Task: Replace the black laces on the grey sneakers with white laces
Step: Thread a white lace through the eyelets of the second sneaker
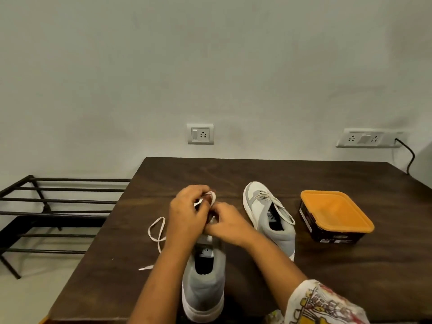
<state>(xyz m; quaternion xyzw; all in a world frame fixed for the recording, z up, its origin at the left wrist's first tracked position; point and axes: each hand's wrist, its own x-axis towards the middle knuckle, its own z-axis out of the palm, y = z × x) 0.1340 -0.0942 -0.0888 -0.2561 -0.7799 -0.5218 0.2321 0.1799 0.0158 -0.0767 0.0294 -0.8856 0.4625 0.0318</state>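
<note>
A grey sneaker stands heel toward me at the table's near edge. My left hand and my right hand meet over its front and hide the eyelets. My left hand pinches a white lace whose loose end loops across the table to the left. My right hand's fingers are curled at the same lace over the tongue. A second grey sneaker with white laces threaded lies to the right.
A black tub with an orange lid stands right of the second sneaker on the dark wooden table. A black metal rack is left of the table. Wall sockets sit behind.
</note>
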